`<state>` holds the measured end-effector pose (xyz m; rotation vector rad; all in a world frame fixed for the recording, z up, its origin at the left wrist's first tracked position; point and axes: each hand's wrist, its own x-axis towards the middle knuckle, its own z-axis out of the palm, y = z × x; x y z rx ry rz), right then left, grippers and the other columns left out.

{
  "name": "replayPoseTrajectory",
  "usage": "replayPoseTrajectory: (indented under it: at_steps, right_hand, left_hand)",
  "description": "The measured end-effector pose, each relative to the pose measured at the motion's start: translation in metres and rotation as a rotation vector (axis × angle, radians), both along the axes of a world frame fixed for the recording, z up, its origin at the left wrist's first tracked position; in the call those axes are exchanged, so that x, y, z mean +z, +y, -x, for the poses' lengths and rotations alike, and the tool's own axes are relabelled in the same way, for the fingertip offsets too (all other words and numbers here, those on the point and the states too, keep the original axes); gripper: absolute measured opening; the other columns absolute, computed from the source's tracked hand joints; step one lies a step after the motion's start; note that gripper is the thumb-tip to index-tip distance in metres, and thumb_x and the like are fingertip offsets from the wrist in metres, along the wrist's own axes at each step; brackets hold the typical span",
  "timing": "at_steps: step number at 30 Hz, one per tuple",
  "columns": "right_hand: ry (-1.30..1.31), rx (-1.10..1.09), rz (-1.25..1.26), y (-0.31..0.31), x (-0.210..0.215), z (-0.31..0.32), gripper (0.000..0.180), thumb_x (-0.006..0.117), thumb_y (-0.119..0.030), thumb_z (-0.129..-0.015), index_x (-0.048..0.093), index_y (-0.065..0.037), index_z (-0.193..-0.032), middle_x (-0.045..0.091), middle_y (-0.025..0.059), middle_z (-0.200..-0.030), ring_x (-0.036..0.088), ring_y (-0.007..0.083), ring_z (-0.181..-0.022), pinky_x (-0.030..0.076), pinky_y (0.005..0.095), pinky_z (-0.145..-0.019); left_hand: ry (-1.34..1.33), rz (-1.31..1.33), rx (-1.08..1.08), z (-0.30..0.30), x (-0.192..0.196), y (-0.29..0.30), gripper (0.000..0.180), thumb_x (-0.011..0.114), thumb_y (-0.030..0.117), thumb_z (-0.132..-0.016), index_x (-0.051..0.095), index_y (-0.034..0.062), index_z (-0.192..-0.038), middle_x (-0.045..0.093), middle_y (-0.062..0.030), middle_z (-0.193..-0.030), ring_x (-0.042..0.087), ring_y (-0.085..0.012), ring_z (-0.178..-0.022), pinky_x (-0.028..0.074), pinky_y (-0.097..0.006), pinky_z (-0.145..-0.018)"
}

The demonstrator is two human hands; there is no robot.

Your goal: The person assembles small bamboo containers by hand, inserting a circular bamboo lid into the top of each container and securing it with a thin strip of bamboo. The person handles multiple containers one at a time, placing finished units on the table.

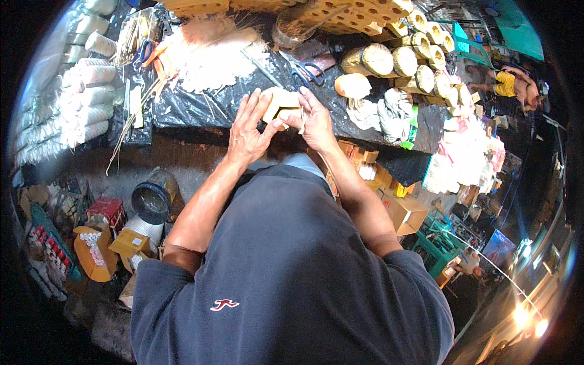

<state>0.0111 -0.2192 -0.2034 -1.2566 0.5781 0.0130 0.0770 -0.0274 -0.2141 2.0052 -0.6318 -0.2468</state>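
Observation:
Between my hands, at the near edge of the black-covered table, is a pale yellow, paper-like piece (281,99) with angular edges. My left hand (249,125) bears on its left side, fingers stretched up along it and thumb bent in toward the middle. On the other side, my right hand (316,123) has its thumb and fingers closed at the piece's edge. The underside of the piece is hidden by my hands and the bright glare. Blue-handled scissors (308,72) lie just beyond my right hand.
Yellow-wrapped cylinders (368,59) are stacked at the far right, near a crumpled cloth (395,108). Pale sheets (213,58) and a second pair of scissors (143,53) lie far left. White rolls (94,94) stand left; cardboard boxes (404,210) sit below right. Another person (517,86) is in the distance.

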Motion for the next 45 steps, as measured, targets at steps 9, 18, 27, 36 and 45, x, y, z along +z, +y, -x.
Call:
replayPoseTrajectory:
  at_steps: [9, 18, 27, 36, 45]
  right_hand:
    - [0.018, 0.178, 0.193, -0.027, 0.019, -0.001, 0.056, 0.065, -0.027, -0.109, 0.049, 0.003, -0.154, 0.065, 0.0192, -0.142, 0.062, 0.0225, -0.133, 0.051, 0.0340, -0.109]
    - [0.117, 0.160, 0.286, -0.032, 0.121, -0.008, 0.016, 0.065, -0.015, -0.108, 0.065, -0.003, -0.117, 0.067, 0.0043, -0.098, 0.065, 0.0103, -0.089, 0.057, 0.0261, -0.078]
    - [0.018, 0.181, 0.615, -0.010, 0.124, -0.011, 0.027, 0.072, 0.002, -0.096, 0.066, 0.002, -0.122, 0.074, 0.0101, -0.108, 0.073, 0.0145, -0.094, 0.063, 0.0292, -0.086]
    - [-0.107, 0.191, 0.805, 0.002, 0.120, -0.018, 0.032, 0.072, -0.001, -0.096, 0.064, 0.001, -0.127, 0.076, 0.0145, -0.104, 0.077, 0.0186, -0.090, 0.064, 0.0304, -0.081]
    - [-0.120, 0.215, 0.887, 0.007, 0.121, -0.018, 0.032, 0.073, -0.004, -0.095, 0.065, -0.001, -0.126, 0.079, 0.0148, -0.102, 0.078, 0.0187, -0.092, 0.063, 0.0335, -0.082]
  left_hand:
    - [0.105, 0.009, 0.043, 0.006, 0.002, -0.005, 0.080, 0.086, 0.040, -0.087, 0.055, 0.0132, -0.156, 0.045, -0.0291, -0.163, 0.038, -0.0472, -0.155, 0.029, -0.054, -0.129]
    - [0.125, -0.026, 0.063, 0.008, 0.011, -0.005, 0.082, 0.089, 0.034, -0.086, 0.054, 0.0183, -0.158, 0.039, -0.0297, -0.167, 0.033, -0.0483, -0.157, 0.030, -0.052, -0.128]
    - [0.172, -0.073, 0.072, 0.010, 0.012, -0.005, 0.087, 0.091, 0.034, -0.083, 0.053, 0.0198, -0.159, 0.036, -0.0297, -0.169, 0.030, -0.0496, -0.158, 0.029, -0.053, -0.129]
    - [0.160, -0.007, 0.057, 0.009, -0.001, -0.003, 0.088, 0.091, 0.040, -0.081, 0.052, 0.0299, -0.159, 0.033, -0.0323, -0.169, 0.028, -0.0542, -0.157, 0.034, -0.056, -0.126]
    - [0.151, -0.027, 0.058, 0.007, 0.003, -0.005, 0.084, 0.090, 0.042, -0.082, 0.054, 0.0296, -0.158, 0.035, -0.0321, -0.168, 0.029, -0.0549, -0.157, 0.033, -0.057, -0.126]
